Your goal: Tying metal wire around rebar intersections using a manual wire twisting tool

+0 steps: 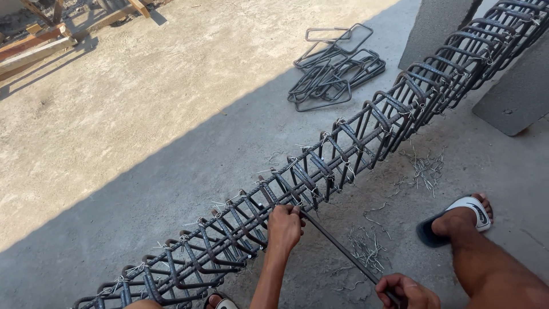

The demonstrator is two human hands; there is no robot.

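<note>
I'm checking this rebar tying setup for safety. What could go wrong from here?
The foot wears only an open sandal beside loose wire offcuts on the concrete, so a puncture seems possible. The bare left hand grips the rebar cage among protruding tie wire ends and could get scratched. The rod in the right hand might slip.

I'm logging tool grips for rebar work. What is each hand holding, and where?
The right hand grips a thin metal rod at its near end; the left hand pinches its far end at the rebar cage.
</note>
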